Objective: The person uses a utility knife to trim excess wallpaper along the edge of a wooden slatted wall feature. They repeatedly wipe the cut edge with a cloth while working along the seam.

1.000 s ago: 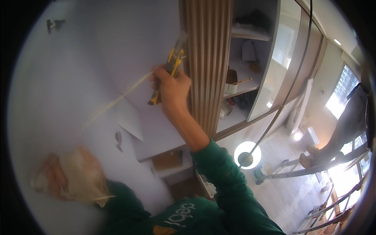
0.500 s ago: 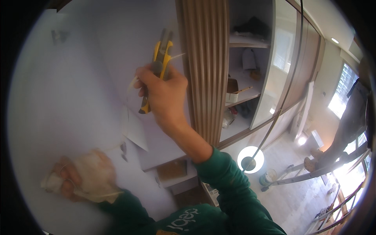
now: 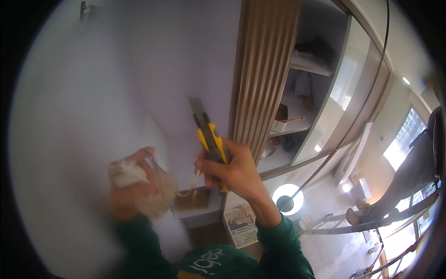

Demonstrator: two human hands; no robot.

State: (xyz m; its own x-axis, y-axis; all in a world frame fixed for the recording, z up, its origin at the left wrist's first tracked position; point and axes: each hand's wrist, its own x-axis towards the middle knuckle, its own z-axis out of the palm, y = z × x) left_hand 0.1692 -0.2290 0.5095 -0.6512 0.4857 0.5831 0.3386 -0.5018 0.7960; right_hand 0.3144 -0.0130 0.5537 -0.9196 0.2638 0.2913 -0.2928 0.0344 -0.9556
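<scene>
My right hand (image 3: 239,169) is closed round a yellow and black snap-off utility knife (image 3: 213,142), its blade slid out and angled up toward the pale cabinet interior. A thin pale strip (image 3: 193,186) dangles from the fingers of that hand, toward the left one. My left hand (image 3: 123,200), smeared by motion, grips a crumpled white wad (image 3: 127,173). A beige, partly see-through crumpled bag or cloth (image 3: 160,195) hangs from it; which of these I cannot tell. Both hands are in front of the cabinet's light inner panels (image 3: 186,56), apart from them.
Right of the knife stands a fluted wooden panel (image 3: 262,74), then open shelves (image 3: 311,67) with odds and ends. A cable (image 3: 357,121) runs down toward a white round bucket (image 3: 293,193). Newspaper (image 3: 241,225) lies below. At the right, a person (image 3: 399,172) stands on a ladder (image 3: 371,227).
My right hand has come down and right with the knife, which now points up-left. My left hand has moved right and up with its wad, closer to the right. The view has shifted too.
</scene>
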